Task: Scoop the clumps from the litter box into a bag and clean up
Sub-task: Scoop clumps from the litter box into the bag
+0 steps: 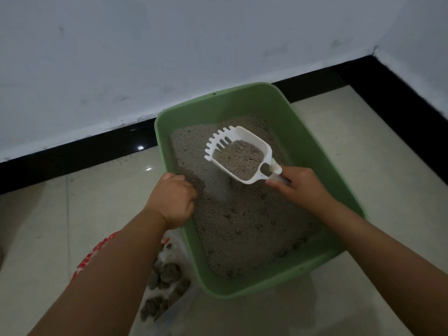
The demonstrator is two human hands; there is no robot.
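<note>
A green litter box (286, 110) sits on the tiled floor, filled with grey litter (242, 221). My right hand (298, 187) grips the handle of a white slotted scoop (238, 154), held above the litter with litter in its bowl; fine grains stream down from it. My left hand (173, 198) grips the box's left rim. A clear plastic bag (169, 282) with a red-patterned edge lies on the floor left of the box, partly hidden under my left forearm, with several dark clumps (167, 277) in it. A few small clumps lie along the near end of the litter.
The box stands close to a white wall (169, 57) with a black skirting strip (72, 156). A room corner lies at the upper right. Pale floor tiles (363, 141) extend right of and in front of the box.
</note>
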